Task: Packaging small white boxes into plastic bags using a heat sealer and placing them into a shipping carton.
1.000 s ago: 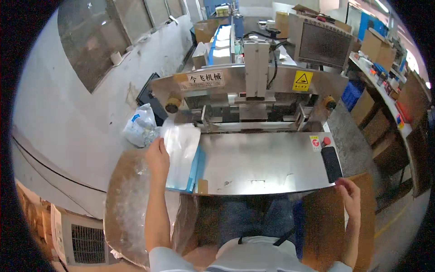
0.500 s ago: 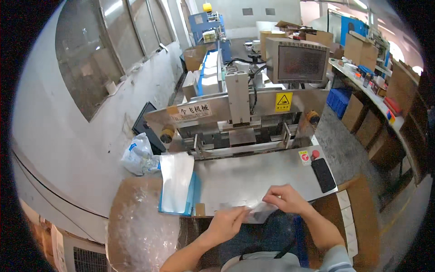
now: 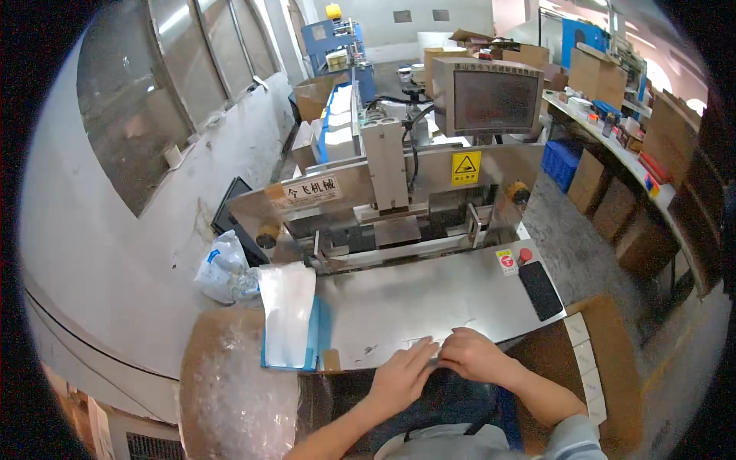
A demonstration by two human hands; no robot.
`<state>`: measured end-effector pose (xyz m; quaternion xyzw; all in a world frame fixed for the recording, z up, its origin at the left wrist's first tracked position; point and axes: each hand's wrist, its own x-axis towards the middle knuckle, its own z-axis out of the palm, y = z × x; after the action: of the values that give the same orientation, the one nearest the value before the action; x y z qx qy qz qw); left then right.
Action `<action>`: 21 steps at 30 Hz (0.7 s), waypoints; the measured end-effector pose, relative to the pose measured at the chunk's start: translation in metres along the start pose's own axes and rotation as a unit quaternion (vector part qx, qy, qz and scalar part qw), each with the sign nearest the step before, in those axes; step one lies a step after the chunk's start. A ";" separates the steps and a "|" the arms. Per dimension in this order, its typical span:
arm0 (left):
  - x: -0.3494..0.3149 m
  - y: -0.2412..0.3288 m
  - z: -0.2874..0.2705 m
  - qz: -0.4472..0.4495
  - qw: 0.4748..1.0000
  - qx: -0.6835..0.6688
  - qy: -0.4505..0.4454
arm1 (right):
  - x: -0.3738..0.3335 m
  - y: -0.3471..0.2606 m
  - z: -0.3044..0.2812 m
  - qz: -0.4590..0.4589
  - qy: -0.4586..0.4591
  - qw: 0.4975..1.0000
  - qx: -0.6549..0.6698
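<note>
Both of my hands meet just over the near edge of the metal worktable [image 3: 406,299]. My left hand [image 3: 402,377] has its fingers held together and stretched toward the right one. Curled in a pinch, my right hand [image 3: 477,355] touches the left fingertips. Between them shows only a small greyish bit of a clear plastic bag [image 3: 434,363]; the fingers hide the rest. To the left of the hands, white sheets [image 3: 288,318] lie on a light blue box [image 3: 323,333]. A black phone [image 3: 540,291] rests at the table's right end.
Beyond the table stands a metal machine [image 3: 383,172] with a monitor [image 3: 487,96]. A red button [image 3: 525,254] sits near the phone. At left, a carton [image 3: 201,330] holds clear plastic bags [image 3: 244,391]. White small boxes [image 3: 586,360] line a carton [image 3: 622,337] at right.
My hands have come together, and the plastic bag that stretched between them is now mostly covered by fingers. The view has shifted slightly, so the machine sits further left.
</note>
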<state>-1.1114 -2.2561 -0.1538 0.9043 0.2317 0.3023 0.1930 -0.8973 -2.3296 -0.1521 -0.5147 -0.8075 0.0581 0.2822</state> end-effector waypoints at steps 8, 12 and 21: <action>0.007 -0.042 0.007 -0.102 0.926 -0.065 -0.357 | -0.024 0.017 0.007 0.106 -0.166 0.979 0.045; 0.016 -0.044 -0.022 -0.073 0.913 -0.159 -0.368 | -0.027 0.031 -0.014 0.085 -0.210 0.936 0.271; 0.119 -0.196 -0.001 -0.177 0.894 -0.155 -0.382 | 0.079 0.160 -0.002 0.175 -0.175 0.951 0.183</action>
<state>-1.0869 -2.0322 -0.1947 0.8527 0.2460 -0.0736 0.4550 -0.7931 -2.1871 -0.1809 -0.5688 -0.7172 0.3427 0.2114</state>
